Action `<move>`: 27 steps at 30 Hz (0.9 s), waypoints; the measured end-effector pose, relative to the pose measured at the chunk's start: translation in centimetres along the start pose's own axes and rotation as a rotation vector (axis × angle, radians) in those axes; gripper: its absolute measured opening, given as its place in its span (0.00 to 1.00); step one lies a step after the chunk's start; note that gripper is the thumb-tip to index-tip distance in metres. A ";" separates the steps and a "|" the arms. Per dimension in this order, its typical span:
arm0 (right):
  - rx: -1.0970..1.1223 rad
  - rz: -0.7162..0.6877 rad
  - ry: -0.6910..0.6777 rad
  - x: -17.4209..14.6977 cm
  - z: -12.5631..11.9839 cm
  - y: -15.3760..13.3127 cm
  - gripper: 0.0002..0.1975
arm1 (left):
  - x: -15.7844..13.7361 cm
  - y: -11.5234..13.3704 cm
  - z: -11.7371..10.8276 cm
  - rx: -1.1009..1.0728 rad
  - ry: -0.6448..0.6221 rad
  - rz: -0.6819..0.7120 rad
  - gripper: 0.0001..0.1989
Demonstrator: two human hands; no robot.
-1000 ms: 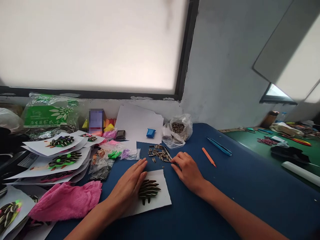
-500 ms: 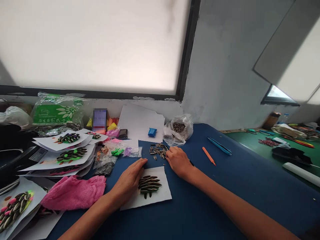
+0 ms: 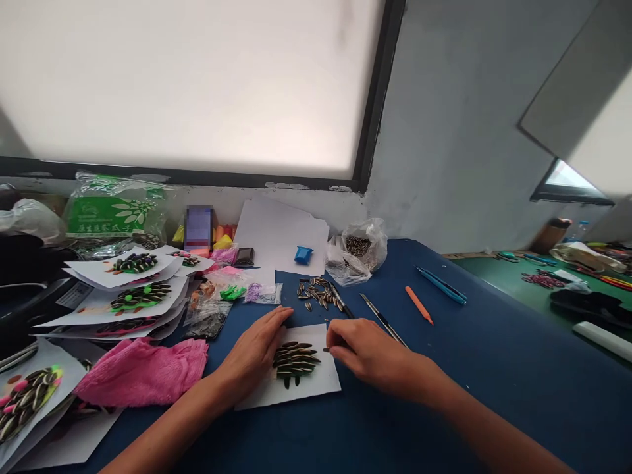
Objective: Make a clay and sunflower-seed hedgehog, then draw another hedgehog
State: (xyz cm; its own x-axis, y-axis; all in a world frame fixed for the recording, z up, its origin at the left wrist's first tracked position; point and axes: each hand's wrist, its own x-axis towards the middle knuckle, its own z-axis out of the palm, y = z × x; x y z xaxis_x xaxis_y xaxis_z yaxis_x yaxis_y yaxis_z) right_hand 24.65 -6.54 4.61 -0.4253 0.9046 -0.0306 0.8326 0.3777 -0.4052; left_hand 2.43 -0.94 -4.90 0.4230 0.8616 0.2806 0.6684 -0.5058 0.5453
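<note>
Flat white sheet of matt paper (image 3: 323, 378) bearing smooth, striped black seeds (image 3: 296, 359); at nine o'clock from it, fuzzy pink cloth (image 3: 143, 375); at one, glossy, crinkled clear plastic bag (image 3: 345, 264); at two, smooth orange plastic marker (image 3: 419, 305); beneath, matt dark-blue tabletop (image 3: 494, 349).

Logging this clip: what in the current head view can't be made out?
All in the head view:
- Left part of the white sheet: hidden by the left hand.
- Dark sliver at the right hand: too small, partly covered by fingers.
- Upright panel: pixelated, unreadable.
- Lower-left seed picture: cut off by the left edge.
</note>
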 end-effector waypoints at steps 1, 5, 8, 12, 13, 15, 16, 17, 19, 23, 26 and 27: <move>0.023 -0.012 -0.019 -0.2 -0.1 -0.3 0.06 | 0.0 0.1 -0.1 -0.001 -0.003 -0.004 0.23; 0.046 0.000 -0.029 -0.6 0.1 -0.8 0.08 | 0.0 0.5 -0.3 -0.015 -0.009 -0.011 0.24; 0.041 0.055 -0.022 -0.6 0.7 -0.9 0.08 | -0.1 0.5 -0.4 -0.016 -0.004 -0.015 0.23; 0.055 0.067 0.014 -0.5 1.2 -1.1 0.08 | -0.1 0.3 -0.3 -0.013 -0.010 -0.013 0.24; 0.050 0.071 0.028 -0.5 1.2 -1.1 0.08 | -0.1 0.3 -0.3 -0.013 -0.013 -0.014 0.24; 0.041 0.083 0.050 -0.5 1.3 -1.0 0.08 | -0.1 0.2 -0.2 -0.010 -0.012 -0.014 0.24; 0.043 0.082 0.059 -0.5 1.4 -0.9 0.08 | -0.1 0.2 -0.1 -0.008 -0.008 -0.013 0.23; 0.050 0.075 0.067 -0.5 1.5 -0.8 0.08 | -0.1 0.2 -0.1 -0.005 -0.002 -0.010 0.23; 0.066 0.049 0.080 -0.6 1.8 -0.7 0.08 | -0.1 0.1 0.0 -0.001 0.010 0.000 0.22; 0.066 0.014 0.105 -0.6 2.3 -0.8 0.07 | -0.1 0.0 0.1 0.005 0.014 0.010 0.21; 0.047 0.009 0.123 -0.5 2.6 -0.9 0.06 | -0.1 0.0 0.1 0.008 0.002 0.009 0.22; 0.037 0.007 0.125 -0.4 2.7 -0.9 0.07 | 0.0 0.0 0.1 0.006 -0.001 0.008 0.22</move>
State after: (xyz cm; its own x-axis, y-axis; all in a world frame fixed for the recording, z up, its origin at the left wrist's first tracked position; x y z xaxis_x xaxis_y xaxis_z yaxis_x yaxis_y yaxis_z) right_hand 23.08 -7.81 2.55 -0.3699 0.9256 0.0800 0.8207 0.3659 -0.4389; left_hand 2.48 -0.98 -4.99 0.4291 0.8572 0.2847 0.6687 -0.5133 0.5379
